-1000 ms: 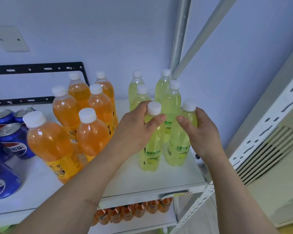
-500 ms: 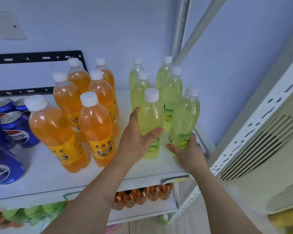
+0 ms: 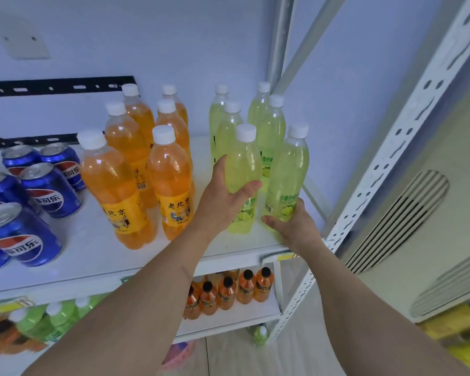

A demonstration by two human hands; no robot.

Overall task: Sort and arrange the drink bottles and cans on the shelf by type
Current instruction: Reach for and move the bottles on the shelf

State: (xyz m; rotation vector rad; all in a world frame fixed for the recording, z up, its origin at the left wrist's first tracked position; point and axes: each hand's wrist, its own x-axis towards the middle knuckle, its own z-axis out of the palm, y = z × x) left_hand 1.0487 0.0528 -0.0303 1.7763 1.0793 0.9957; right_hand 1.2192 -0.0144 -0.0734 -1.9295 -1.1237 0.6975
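Two hands on the two front lime bottles, top shelf, right end. Left hand wraps the mid-body of the front-left lime bottle, thumb across the front, fingers curled behind. Right hand holds the foot of the front-right lime bottle; its fingers curl round the base from below the label, fingertips hidden. Both bottles stand upright on the shelf, near the front edge.

Four more lime bottles stand behind in two short files. Orange bottles form their own block to the left, a clear gap between the groups. Blue cola cans sit at the far left, some lying tilted or at least leaning in this wide view; cannot tell which.

Step in hand, as I judge it: squaring the front pair into line with the files behind.

How to do it well:
- Slide, do not lift; the bases stay flat and nothing tips.
- Push from low on the body. The right hand's low hold is the steadier one; the left, higher up, risks rocking its bottle.
- Keep both clear of the front lip.
- Turn labels forward; the left bottle's label faces partly away.
- Leave the gap to the orange block open.
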